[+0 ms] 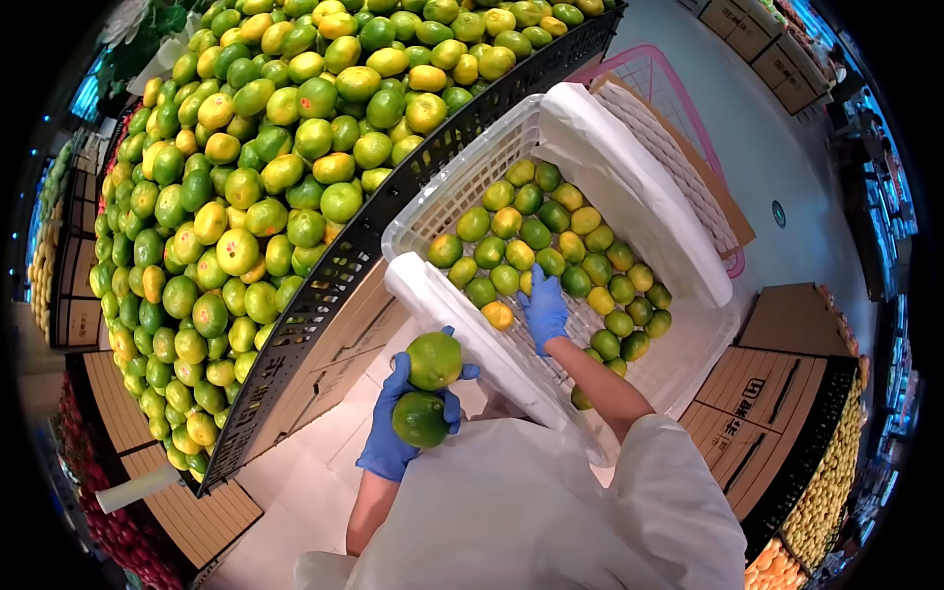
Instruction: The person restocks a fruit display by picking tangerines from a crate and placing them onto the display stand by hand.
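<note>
My left hand (385, 433), in a blue glove, is closed around two green mandarins: an upper one (434, 360) and a lower, darker one (420, 420). It is in front of my body, outside the crate's near side. My right hand (545, 313), also gloved in blue, reaches down into a white plastic crate (462, 184). Its thumb and forefinger lie on either side of a yellowish mandarin (526, 282), which they partly cover. Around that hand, green and yellow mandarins (535, 233) lie in the crate, whose slotted bottom shows between some of them.
A heaped display of mandarins (265, 216) rises on the left behind a black perforated edge (339, 258). White liner sheets (629, 197) drape over the crate's sides. Behind it is a pink basket (678, 88). Cardboard-patterned stands (757, 418) flank me on the right.
</note>
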Motion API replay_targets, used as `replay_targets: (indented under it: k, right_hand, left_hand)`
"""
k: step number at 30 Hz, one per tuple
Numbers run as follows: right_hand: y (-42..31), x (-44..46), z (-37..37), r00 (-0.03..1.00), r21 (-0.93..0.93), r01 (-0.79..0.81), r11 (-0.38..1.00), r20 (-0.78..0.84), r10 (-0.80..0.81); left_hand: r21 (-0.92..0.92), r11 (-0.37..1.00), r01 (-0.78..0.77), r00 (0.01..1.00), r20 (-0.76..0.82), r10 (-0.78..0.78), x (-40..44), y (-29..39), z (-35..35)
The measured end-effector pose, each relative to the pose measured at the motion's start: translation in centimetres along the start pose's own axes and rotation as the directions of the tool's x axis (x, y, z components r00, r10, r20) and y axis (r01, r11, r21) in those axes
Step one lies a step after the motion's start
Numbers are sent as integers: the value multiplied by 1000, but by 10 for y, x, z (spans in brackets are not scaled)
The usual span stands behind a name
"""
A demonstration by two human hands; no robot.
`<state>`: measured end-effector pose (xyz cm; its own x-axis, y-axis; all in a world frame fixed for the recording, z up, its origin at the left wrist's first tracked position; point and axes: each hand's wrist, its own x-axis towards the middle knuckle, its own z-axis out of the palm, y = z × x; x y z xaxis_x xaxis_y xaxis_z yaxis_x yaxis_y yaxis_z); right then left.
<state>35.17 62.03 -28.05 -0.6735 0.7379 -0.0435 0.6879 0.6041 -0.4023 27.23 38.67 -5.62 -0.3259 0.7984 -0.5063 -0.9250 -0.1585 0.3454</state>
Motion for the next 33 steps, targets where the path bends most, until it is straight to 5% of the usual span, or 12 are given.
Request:
replay_targets:
  k: [3, 4, 5, 6, 7, 11, 13, 17, 21, 23, 25, 33]
  right_hand:
    - [22, -5, 1, 996, 404, 76, 911, -74, -50]
    - [12, -8, -28, 951, 710, -302, 636, 270, 150]
    - [9, -12, -49, 952, 706, -297, 644, 268, 145]
    - [10, -17, -68, 890, 803, -456, 384, 421, 177]
    - [10, -24, -86, 808, 806, -584, 93, 567, 159]
    - [-15, -43, -148, 866, 872, -490, 13, 485, 122]
    - [-40, -45, -180, 826, 759, -553, -344, 553, -108]
    - [-118, -47, -207, 777, 635, -548, -544, 628, -48]
    - [-176, -47, -194, 754, 605, -655, -454, 563, -339]
    - [-212, -51, -190, 772, 693, -635, -342, 547, -325]
    - [-238, -51, -181, 846, 876, -483, -1, 466, -257]
    - [-321, -33, -157, 867, 900, -409, 148, 434, -246]
  left_hand:
    - [16, 998, -56, 998, -19, 57, -11, 8, -7]
    - [9, 998, -62, 998, -20, 62, -14, 11, -11]
    - [-18, 997, -76, 997, -25, 76, -16, 13, -17]
    - [-47, 995, -91, 996, -26, 90, -17, 16, -22]
    - [-59, 994, -96, 995, -20, 95, -18, 20, -27]
    - [-163, 980, -117, 993, 4, 119, -22, 37, -39]
    - [-193, 976, -101, 994, 10, 105, -25, 48, -40]
    - [-200, 973, -112, 988, 83, 131, -36, 75, -48]
    - [-139, 978, -153, 982, 94, 166, -56, 106, -62]
    - [-167, 969, -182, 974, 108, 202, -67, 124, -75]
    - [-260, 954, -148, 942, 258, 216, -80, 140, -91]
    - [-277, 948, -157, 958, 190, 214, -112, 177, -138]
